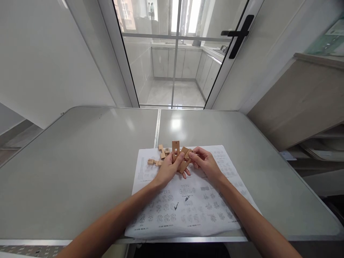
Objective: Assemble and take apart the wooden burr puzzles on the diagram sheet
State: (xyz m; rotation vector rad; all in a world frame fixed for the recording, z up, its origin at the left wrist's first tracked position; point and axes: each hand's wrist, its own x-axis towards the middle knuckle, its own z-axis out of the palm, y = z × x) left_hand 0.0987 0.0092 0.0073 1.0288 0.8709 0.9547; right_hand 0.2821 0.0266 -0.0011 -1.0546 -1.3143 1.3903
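Note:
My left hand (172, 165) grips a cluster of joined flat wooden puzzle pieces (184, 167), its thumb across the top and its fingertips showing beneath. From the right, my right hand (203, 159) pinches the same cluster with thumb and forefinger. One flat brown piece (175, 145) with a dark mark stands out beyond the left hand; whether it is joined to the cluster I cannot tell. Notched wooden puzzle pieces (161, 151) lie loose just left of the hands. A printed instruction sheet (188, 215) with rows of small diagrams spreads under both hands.
The grey table (80, 172) has a metal seam (157, 125) down its middle. Beyond its far edge stands a glass door (177, 71) with a black handle (239, 34). Wooden shelves (303, 96) rise along the right side.

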